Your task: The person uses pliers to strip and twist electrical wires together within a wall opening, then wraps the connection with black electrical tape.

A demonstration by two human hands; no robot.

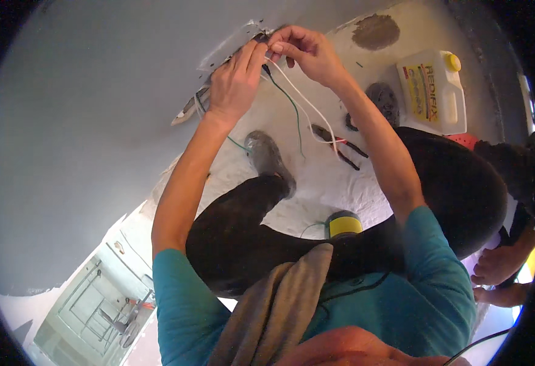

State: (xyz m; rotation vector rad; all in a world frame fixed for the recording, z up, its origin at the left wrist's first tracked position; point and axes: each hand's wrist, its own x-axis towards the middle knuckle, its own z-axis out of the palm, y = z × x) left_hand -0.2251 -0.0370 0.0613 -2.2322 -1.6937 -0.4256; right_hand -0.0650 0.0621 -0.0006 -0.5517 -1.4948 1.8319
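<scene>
Right hand (pixel 310 55) has thumb and fingertips drawn close at the wall opening (pixel 260 38); can't tell if they grip a wire. Left hand (pixel 235 84): fingers straight, together, tips at the same spot, grip hidden. You've a ragged wall edge beside your fingers, room between your forearms. Grey wall (pixel 96 122) left, pale, patchy floor (pixel 322 186) below; red-handled pliers (pixel 328 137) on it. White wires (pixel 314 108) and green wire (pixel 296 110) trail from your hands, thin, loosely curved.

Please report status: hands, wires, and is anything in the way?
Left hand and right hand close together at wall opening, grip unclear. White wires hanging below. Pliers on floor by the wires, not blocking hands.
</scene>
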